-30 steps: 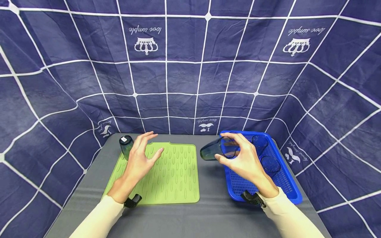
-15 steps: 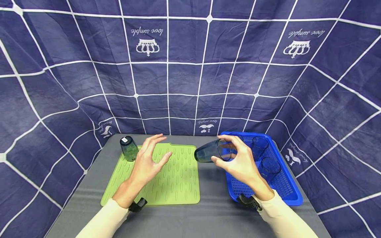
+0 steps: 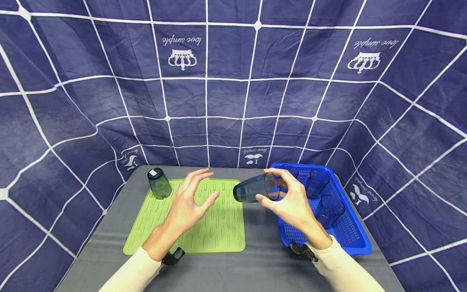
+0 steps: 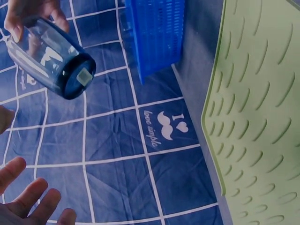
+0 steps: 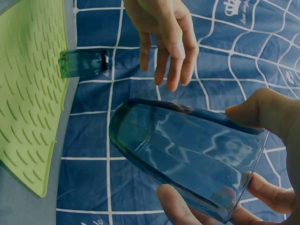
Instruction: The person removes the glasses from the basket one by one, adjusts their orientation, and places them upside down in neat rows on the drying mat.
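My right hand point(image 3: 292, 201) grips a blue-tinted drinking glass point(image 3: 251, 189) near its rim. The glass lies tilted almost level in the air, its base toward the left. In the right wrist view, thumb and fingers hold opposite sides of the glass point(image 5: 187, 154). Facing it, my left hand point(image 3: 187, 207) hovers above the green mat point(image 3: 219, 231), thumb and fingers apart and holding nothing. A similar glass point(image 3: 159, 184) stands upside down at the mat's back left corner, with a white sticker on its base.
A blue plastic basket point(image 3: 352, 239) at the right holds several glasses, among them one glass point(image 3: 330, 209) near its right side. Grey cloth point(image 3: 233, 271) covers the table. A blue checked curtain point(image 3: 226, 97) hangs behind and at both sides.
The glass in my right hand has moved left, away from the basket. My left hand has moved right toward it, uncovering more of the standing glass.
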A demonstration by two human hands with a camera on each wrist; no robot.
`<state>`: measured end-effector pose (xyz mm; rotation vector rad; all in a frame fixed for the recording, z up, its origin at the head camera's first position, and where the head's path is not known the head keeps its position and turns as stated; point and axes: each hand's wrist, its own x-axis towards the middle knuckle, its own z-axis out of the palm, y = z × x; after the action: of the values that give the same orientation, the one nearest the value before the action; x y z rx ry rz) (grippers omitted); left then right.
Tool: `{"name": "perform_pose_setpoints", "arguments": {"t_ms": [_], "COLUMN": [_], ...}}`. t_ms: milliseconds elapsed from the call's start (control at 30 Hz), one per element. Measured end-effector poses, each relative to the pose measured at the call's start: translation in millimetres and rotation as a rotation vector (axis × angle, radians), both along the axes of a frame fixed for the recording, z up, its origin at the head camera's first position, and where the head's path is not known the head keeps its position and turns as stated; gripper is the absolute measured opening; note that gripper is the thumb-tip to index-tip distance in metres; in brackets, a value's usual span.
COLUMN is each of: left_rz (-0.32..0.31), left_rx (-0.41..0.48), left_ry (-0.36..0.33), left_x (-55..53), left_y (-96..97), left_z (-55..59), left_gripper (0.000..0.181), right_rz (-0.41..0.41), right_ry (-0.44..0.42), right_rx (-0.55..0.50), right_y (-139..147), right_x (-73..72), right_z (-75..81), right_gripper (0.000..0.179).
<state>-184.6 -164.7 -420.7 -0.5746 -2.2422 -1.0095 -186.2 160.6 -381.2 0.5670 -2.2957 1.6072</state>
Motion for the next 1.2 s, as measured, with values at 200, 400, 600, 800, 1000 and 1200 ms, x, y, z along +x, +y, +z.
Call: {"name": "perform_pose_setpoints", "arguments": {"t_ms": [200,400,600,800,1000,1200], "left_rz": [-0.043,-0.081,-0.122,-0.158,-0.186,-0.212], "left_rx": [-0.002,-0.015,-0.012,0.006,0.012,0.018], "left_ry": [-0.002,-0.005,-0.015,-0.047,-0.064,-0.072], "left_x": [4.5,7.4,8.3,9.3,9.7,8.4], "left_y": [7.4,14.3,21.7,27.2,31.3,34.2], "left_z": [-0.2,-2.1,-3.3,-2.9,-1.1,-1.1], "left_gripper": [0.062,0.064,0.067,0.069,0.074,0.079], "right_rz": [0.005,0.015,0.042,0.067,0.085,0.12], "right_ry": [-0.018,-0.029,-0.053,-0.086,-0.112,-0.126], "right_rx": [-0.028,-0.059,-0.112,-0.146,-0.185,-0.244], "right_y": [-2,-6,-11,-15,-18,-20], "right_x": [1.0,1.5,2.6,3.5,3.3,1.9], "right_z": [-3.9,-7.3,-10.9,-12.8,-12.2,-13.5], "right_gripper": [0.071,0.07,0.07,0.07,0.069,0.068]}}
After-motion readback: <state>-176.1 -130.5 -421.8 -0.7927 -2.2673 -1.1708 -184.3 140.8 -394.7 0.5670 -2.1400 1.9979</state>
